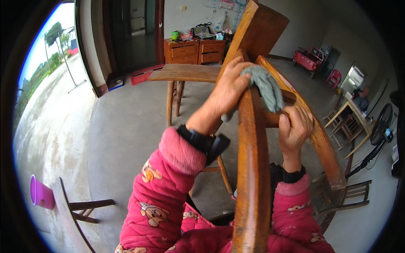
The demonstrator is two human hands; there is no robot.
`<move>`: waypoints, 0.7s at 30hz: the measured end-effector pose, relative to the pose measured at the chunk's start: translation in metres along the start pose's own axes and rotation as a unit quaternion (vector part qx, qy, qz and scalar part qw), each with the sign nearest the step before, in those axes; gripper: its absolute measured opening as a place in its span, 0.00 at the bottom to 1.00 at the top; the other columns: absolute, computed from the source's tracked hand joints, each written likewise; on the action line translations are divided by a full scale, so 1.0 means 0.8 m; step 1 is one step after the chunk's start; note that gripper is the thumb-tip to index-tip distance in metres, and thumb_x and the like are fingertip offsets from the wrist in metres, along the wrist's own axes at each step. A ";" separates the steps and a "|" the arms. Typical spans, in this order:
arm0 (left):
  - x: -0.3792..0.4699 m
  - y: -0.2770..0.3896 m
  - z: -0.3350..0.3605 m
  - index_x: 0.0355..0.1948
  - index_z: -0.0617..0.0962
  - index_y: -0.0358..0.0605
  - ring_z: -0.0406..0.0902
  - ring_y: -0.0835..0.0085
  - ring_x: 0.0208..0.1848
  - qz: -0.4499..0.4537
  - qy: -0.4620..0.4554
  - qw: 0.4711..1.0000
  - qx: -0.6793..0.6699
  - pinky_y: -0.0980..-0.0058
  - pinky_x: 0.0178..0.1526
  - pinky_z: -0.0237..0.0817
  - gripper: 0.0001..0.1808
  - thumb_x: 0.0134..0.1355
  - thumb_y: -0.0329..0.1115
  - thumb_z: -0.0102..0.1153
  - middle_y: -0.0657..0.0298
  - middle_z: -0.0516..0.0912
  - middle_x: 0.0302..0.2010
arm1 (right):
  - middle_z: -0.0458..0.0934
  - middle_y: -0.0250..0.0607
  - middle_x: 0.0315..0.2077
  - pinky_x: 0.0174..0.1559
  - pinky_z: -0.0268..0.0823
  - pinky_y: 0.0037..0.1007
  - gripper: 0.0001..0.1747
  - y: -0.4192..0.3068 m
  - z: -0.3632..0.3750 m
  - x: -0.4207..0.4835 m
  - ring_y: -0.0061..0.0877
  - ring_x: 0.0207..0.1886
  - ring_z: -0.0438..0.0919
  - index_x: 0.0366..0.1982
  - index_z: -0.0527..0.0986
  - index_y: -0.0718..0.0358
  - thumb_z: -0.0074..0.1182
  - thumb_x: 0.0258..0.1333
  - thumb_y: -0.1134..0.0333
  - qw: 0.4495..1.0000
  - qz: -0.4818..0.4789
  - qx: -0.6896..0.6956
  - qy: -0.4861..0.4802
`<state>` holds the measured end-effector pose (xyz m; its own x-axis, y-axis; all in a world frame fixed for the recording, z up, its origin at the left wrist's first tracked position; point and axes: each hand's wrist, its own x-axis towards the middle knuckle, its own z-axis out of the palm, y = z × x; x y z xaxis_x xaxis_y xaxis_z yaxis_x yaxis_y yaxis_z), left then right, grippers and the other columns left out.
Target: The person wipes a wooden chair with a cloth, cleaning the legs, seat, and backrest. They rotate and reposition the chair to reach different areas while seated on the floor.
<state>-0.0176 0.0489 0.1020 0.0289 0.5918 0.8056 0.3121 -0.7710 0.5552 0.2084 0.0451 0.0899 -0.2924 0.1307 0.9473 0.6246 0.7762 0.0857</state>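
Note:
A varnished wooden bench (252,151) is tipped up before me, its legs pointing towards me and its seat board at the top. My left hand (232,83) presses a grey-green cloth (264,83) over the upper part of the nearer leg. The cloth drapes across to the right, and a bit of it shows below my left wrist. My right hand (295,125) grips the wooden crossbar (271,119) between the two legs, close to the farther leg (319,145).
Behind the bench stands another wooden bench (186,72). An overturned bench (68,212) and a purple bucket (42,193) are at lower left. On the right are a fan (381,123), wooden chairs (357,197), a table (359,109) and a seated person (361,99). Drawer cabinets (183,52) stand at the back wall.

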 end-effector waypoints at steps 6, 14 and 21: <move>0.000 0.027 -0.032 0.65 0.68 0.37 0.70 0.71 0.61 -0.157 -0.054 0.984 -0.060 0.73 0.64 0.60 0.24 0.73 0.38 0.42 0.56 0.75 0.59 | 0.75 0.34 0.22 0.34 0.60 0.36 0.15 -0.035 0.003 0.009 0.34 0.27 0.75 0.25 0.75 0.57 0.56 0.57 0.55 0.999 -0.026 0.024 0.041; -0.092 0.152 -0.033 0.68 0.66 0.37 0.66 0.73 0.65 -0.188 -0.051 0.981 -0.006 0.75 0.68 0.55 0.25 0.75 0.40 0.42 0.58 0.73 0.61 | 0.73 0.34 0.20 0.34 0.60 0.36 0.16 -0.046 0.007 0.004 0.33 0.27 0.74 0.22 0.73 0.56 0.55 0.62 0.57 0.998 -0.011 0.005 0.054; -0.149 0.247 -0.037 0.68 0.66 0.36 0.61 0.65 0.70 -0.203 -0.106 0.967 0.108 0.72 0.70 0.51 0.26 0.72 0.35 0.45 0.51 0.66 0.68 | 0.74 0.33 0.20 0.38 0.62 0.36 0.18 -0.046 0.006 0.003 0.32 0.28 0.75 0.22 0.73 0.57 0.53 0.66 0.56 0.999 -0.007 0.014 0.051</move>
<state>0.0127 -0.1809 0.1221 0.0484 0.8879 0.4574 0.5294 -0.4111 0.7421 0.1814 0.0199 0.0875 -0.2241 0.0571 0.9729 0.5995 0.7951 0.0914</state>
